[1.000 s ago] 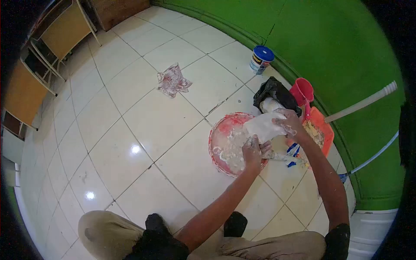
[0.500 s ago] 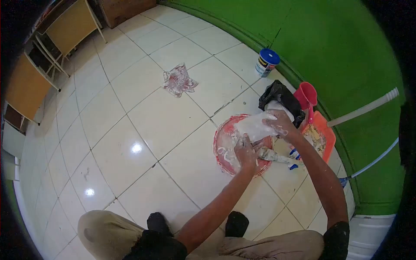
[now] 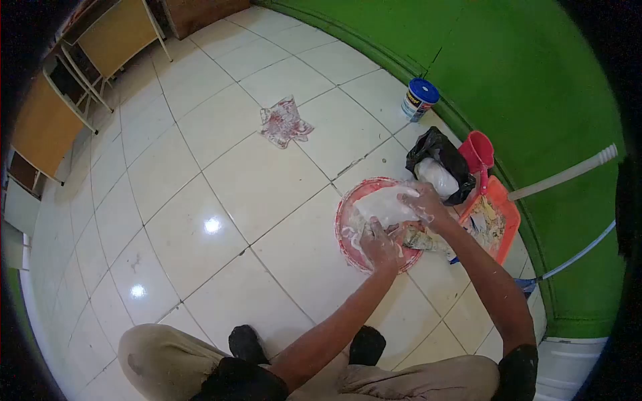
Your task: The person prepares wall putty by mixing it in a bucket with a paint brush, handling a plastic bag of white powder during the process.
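Note:
A white, powder-coated bag (image 3: 384,204) lies over a round red basin (image 3: 343,227) smeared with white. My right hand (image 3: 428,206) grips the bag's right end, its fingers wrapped on it. My left hand (image 3: 378,246) is at the bag's lower edge, over the basin, with white residue on the fingers; its fingers are bent against the bag. Beside my hands a dirty, whitish-green brush or cloth-like item (image 3: 418,239) rests across the basin's right rim. Just behind my right hand stands a black plastic bag (image 3: 435,144) with a white bundle (image 3: 438,178) inside.
A pink dipper (image 3: 476,152) and an orange tray (image 3: 511,217) of debris are by the green wall (image 3: 528,87). A blue-lidded tub (image 3: 420,100) stands farther back. A stained plastic sheet (image 3: 286,122) lies on the tiles. A pale hose (image 3: 565,174) extends at right.
My right hand and the white bag have moved away from the black bag, lower and more over the basin. The white bundle in the black bag now shows more.

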`<state>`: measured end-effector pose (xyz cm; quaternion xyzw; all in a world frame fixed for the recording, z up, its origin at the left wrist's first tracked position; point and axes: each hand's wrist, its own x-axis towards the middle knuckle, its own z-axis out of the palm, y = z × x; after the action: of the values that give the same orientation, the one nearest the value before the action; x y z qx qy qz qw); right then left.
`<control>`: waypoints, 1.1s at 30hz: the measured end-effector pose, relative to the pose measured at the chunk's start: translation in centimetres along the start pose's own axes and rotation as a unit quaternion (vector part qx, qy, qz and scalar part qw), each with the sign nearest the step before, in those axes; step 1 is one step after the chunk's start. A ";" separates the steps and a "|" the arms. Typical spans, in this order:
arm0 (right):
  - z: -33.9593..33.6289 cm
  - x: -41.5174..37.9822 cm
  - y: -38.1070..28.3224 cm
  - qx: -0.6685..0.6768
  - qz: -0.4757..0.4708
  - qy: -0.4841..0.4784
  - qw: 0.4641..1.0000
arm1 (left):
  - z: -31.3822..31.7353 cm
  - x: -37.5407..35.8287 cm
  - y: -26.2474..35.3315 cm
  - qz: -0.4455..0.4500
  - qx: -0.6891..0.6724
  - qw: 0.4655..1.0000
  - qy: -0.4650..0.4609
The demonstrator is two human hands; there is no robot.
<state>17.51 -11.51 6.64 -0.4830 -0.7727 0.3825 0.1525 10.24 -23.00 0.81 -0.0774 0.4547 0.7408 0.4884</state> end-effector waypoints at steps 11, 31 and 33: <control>-0.5 -3.5 -2.8 0.014 0.088 -0.092 0.992 | -1.2 -3.9 -1.1 -0.061 -0.002 0.998 0.030; -6.5 -5.6 6.0 -0.052 0.129 -0.109 0.984 | 0.0 -6.1 -5.0 -0.221 0.012 0.974 -0.054; -7.1 -5.6 8.7 -0.051 0.087 -0.078 0.992 | -0.2 -5.5 -5.8 -0.212 0.004 0.975 -0.073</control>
<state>29.99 -11.12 5.65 -0.5239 -0.7560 0.3911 0.0332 17.59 -26.14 0.30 -0.1155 0.3940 0.6221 0.6666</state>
